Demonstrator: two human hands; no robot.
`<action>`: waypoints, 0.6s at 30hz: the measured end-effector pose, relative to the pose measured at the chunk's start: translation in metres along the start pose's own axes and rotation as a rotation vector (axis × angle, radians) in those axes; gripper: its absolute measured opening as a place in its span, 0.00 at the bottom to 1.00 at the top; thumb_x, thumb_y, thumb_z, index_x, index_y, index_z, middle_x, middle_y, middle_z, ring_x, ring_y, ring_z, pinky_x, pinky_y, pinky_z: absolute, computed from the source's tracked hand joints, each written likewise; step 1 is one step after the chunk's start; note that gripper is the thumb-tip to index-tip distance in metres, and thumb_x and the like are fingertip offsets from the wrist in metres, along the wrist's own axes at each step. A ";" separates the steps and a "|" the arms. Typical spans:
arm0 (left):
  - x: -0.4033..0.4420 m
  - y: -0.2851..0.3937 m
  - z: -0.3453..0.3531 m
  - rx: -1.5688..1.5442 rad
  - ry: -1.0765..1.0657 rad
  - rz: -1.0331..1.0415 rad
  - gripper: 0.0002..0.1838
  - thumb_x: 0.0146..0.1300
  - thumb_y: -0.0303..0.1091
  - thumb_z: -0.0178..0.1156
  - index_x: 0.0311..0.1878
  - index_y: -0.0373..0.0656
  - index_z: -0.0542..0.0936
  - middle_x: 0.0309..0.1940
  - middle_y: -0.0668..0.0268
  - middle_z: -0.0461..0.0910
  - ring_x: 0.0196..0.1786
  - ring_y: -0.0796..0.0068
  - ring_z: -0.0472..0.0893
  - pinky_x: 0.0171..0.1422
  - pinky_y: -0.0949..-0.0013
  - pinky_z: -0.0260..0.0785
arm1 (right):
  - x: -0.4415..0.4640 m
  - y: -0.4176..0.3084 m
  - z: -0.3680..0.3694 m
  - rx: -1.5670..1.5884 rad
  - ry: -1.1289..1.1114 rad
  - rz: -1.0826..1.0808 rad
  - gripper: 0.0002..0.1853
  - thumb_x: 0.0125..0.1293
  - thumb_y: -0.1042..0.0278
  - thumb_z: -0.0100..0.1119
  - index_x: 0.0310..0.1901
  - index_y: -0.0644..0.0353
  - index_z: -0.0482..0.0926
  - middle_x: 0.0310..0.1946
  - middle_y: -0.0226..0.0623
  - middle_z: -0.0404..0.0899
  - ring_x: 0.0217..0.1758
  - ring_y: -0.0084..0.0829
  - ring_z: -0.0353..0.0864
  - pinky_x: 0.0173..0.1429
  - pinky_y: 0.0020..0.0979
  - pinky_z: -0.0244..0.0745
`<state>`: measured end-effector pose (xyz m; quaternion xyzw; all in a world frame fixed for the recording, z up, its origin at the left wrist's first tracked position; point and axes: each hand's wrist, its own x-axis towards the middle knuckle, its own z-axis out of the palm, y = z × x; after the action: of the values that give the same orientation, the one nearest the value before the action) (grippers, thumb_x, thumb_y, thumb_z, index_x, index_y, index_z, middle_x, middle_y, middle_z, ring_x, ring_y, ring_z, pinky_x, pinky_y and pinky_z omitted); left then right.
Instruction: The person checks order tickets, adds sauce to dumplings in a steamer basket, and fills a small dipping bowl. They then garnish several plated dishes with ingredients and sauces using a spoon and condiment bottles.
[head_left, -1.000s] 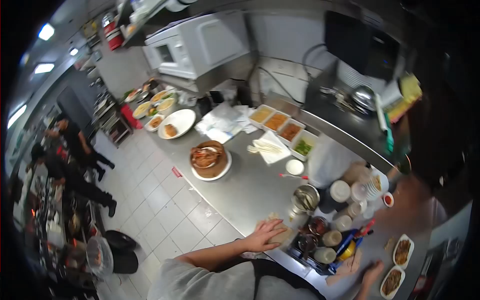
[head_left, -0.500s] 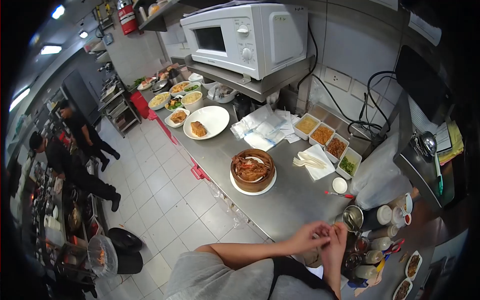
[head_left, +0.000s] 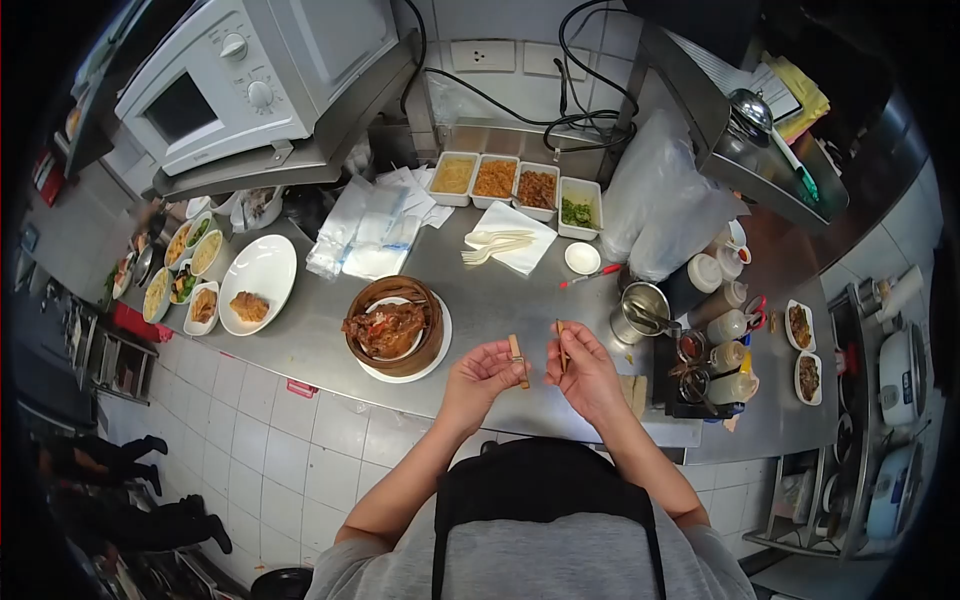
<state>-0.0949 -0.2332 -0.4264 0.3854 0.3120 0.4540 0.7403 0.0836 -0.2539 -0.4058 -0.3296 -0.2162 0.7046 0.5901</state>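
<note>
My left hand (head_left: 480, 384) pinches a small tan wooden-looking strip (head_left: 515, 347) between thumb and fingers. In my right hand (head_left: 588, 380) a thin brown stick-like piece (head_left: 560, 338) stands upright, held by the fingertips. The two hands are apart, over the counter's front edge. Left of them, a round bamboo steamer (head_left: 428, 345) rests on a white plate (head_left: 444, 340). Inside it is a small dish of glossy brown braised meat (head_left: 386, 328) with red bits on top. What exactly the two small pieces are, I cannot make out.
Behind are white tubs of toppings (head_left: 580, 208), wooden forks (head_left: 495, 246) on a napkin, a small white dish (head_left: 582, 258) and a red pen (head_left: 592, 276). A metal pot (head_left: 640, 312) and several bottles (head_left: 727, 326) stand right. A microwave (head_left: 215, 85) overhangs the left side.
The view has swung right and now faces the counter. My hands, close together before, have separated, each showing a small piece. The steamer remains on its plate.
</note>
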 end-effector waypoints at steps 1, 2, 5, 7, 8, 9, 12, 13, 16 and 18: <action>0.000 0.002 -0.002 -0.020 0.002 -0.017 0.18 0.59 0.21 0.60 0.52 0.37 0.72 0.44 0.64 0.79 0.45 0.74 0.81 0.49 0.72 0.75 | -0.002 0.001 0.004 -0.024 -0.013 0.008 0.11 0.70 0.65 0.49 0.50 0.57 0.71 0.30 0.26 0.71 0.25 0.19 0.69 0.32 0.25 0.69; 0.000 0.002 -0.005 -0.030 -0.007 -0.004 0.17 0.59 0.21 0.60 0.53 0.38 0.73 0.45 0.64 0.78 0.46 0.74 0.80 0.49 0.72 0.75 | -0.004 0.001 0.008 -0.050 -0.026 0.017 0.12 0.70 0.64 0.49 0.52 0.57 0.71 0.29 0.26 0.70 0.24 0.19 0.68 0.32 0.25 0.69; -0.001 0.005 -0.006 -0.018 -0.007 0.016 0.17 0.60 0.22 0.59 0.53 0.41 0.74 0.46 0.65 0.78 0.48 0.74 0.79 0.51 0.72 0.74 | -0.009 0.002 0.019 -0.219 -0.063 -0.023 0.14 0.69 0.63 0.50 0.54 0.56 0.70 0.25 0.24 0.67 0.22 0.17 0.64 0.30 0.24 0.68; -0.006 0.008 0.000 0.047 0.023 -0.002 0.18 0.61 0.22 0.59 0.55 0.41 0.74 0.45 0.66 0.78 0.47 0.76 0.79 0.51 0.73 0.73 | -0.006 0.003 0.023 -0.512 -0.086 -0.151 0.15 0.68 0.63 0.53 0.54 0.56 0.70 0.23 0.23 0.66 0.22 0.16 0.62 0.29 0.23 0.67; -0.006 0.007 0.001 0.129 -0.015 0.062 0.18 0.61 0.22 0.59 0.55 0.39 0.73 0.45 0.65 0.78 0.47 0.76 0.79 0.51 0.74 0.73 | 0.000 0.002 0.025 -0.732 -0.096 -0.254 0.15 0.68 0.62 0.54 0.52 0.57 0.71 0.22 0.23 0.66 0.21 0.15 0.61 0.28 0.23 0.66; -0.007 0.005 0.002 0.211 -0.054 0.126 0.18 0.61 0.21 0.58 0.55 0.38 0.73 0.45 0.64 0.78 0.47 0.77 0.79 0.52 0.75 0.72 | 0.002 0.003 0.025 -0.952 -0.105 -0.357 0.14 0.67 0.62 0.55 0.51 0.57 0.71 0.21 0.22 0.65 0.21 0.14 0.60 0.27 0.23 0.65; -0.008 0.007 0.008 0.187 0.015 0.222 0.18 0.60 0.19 0.58 0.54 0.36 0.73 0.44 0.63 0.78 0.46 0.78 0.78 0.52 0.77 0.71 | 0.008 0.007 0.015 -1.117 -0.084 -0.409 0.12 0.65 0.61 0.57 0.44 0.58 0.73 0.20 0.22 0.65 0.19 0.13 0.59 0.23 0.23 0.62; -0.009 0.009 0.010 0.133 0.072 0.238 0.18 0.60 0.19 0.58 0.54 0.35 0.73 0.44 0.63 0.78 0.46 0.78 0.78 0.52 0.77 0.70 | 0.007 0.007 0.016 -0.954 -0.048 -0.281 0.10 0.66 0.61 0.57 0.42 0.58 0.73 0.20 0.22 0.65 0.19 0.13 0.59 0.22 0.22 0.61; -0.009 0.008 0.014 0.026 0.133 0.246 0.17 0.60 0.20 0.59 0.54 0.35 0.73 0.45 0.62 0.78 0.48 0.78 0.78 0.53 0.75 0.71 | -0.004 0.015 0.021 -0.485 0.014 -0.001 0.08 0.67 0.62 0.55 0.38 0.58 0.72 0.20 0.23 0.66 0.17 0.13 0.59 0.21 0.22 0.60; -0.010 -0.003 0.017 -0.064 0.149 0.234 0.17 0.60 0.22 0.59 0.53 0.37 0.73 0.44 0.64 0.78 0.48 0.77 0.78 0.54 0.74 0.71 | -0.009 0.020 0.025 -0.209 0.001 0.044 0.07 0.68 0.63 0.53 0.37 0.57 0.72 0.20 0.23 0.66 0.17 0.13 0.60 0.20 0.21 0.60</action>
<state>-0.0831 -0.2480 -0.4194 0.3604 0.3044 0.5743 0.6691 0.0522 -0.2646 -0.4005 -0.3941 -0.2810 0.6908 0.5372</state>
